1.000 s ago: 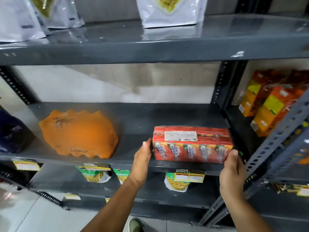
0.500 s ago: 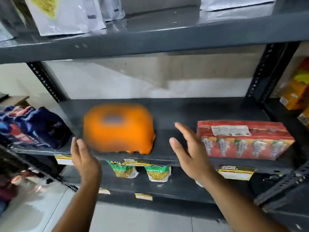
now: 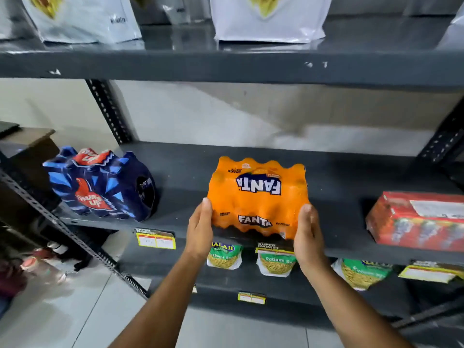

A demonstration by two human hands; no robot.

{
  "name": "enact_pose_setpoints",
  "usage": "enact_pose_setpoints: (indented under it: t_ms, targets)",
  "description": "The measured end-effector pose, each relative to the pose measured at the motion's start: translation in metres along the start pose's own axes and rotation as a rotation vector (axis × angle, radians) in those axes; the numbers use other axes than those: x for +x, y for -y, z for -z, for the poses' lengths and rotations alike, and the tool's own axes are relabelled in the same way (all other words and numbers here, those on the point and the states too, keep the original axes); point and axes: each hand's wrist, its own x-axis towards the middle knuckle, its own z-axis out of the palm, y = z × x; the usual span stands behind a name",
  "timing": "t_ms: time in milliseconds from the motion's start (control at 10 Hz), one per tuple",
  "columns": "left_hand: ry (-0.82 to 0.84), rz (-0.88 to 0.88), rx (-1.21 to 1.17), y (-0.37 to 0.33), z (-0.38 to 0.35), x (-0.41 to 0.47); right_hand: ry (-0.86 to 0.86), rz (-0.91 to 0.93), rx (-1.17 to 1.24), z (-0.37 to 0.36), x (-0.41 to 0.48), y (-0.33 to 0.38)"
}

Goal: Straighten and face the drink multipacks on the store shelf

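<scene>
A: The grey metal shelf (image 3: 339,172) ran across a pale wall, with 3 multipacks spaced along it. What had changed in the last second?

B: 1 second earlier both hands were on the red juice-carton pack (image 3: 416,219), which sat squared at the front edge. Half a second earlier they were in the air, fingers spread, crossing toward the middle. By this moment they had closed in on the orange Fanta pack (image 3: 257,197).

A: Closed how?

B: The left hand (image 3: 199,229) was pressed flat against the pack's left front corner and the right hand (image 3: 307,237) against its right front corner. Palms faced each other, fingers together, clamping the pack between them rather than curling under it.

A: Where was the pack?

B: Mid-shelf, at the front edge, its front overhanging the lip a little, well apart from the blue Thums Up pack (image 3: 100,187) on the left and the red one on the right. Its front label read upright and looked square to the aisle.

A: So for the task?

B: I judged the red pack finished, the orange one in hand, and the blue pack, angled off to the left, not yet faced.
</scene>
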Motion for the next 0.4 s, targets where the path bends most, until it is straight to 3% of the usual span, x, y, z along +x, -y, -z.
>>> enact_pose_setpoints:
  t_ms: [300, 400]
  targets:
    - [0.038, 0.007, 0.124, -0.018, 0.009, -0.02, 0.006, -0.051, -0.139, 0.001, 0.001, 0.008]
    - [-0.09, -0.234, 0.333, -0.041, 0.002, -0.039, -0.072, 0.053, -0.206, 0.009, -0.012, 0.027]
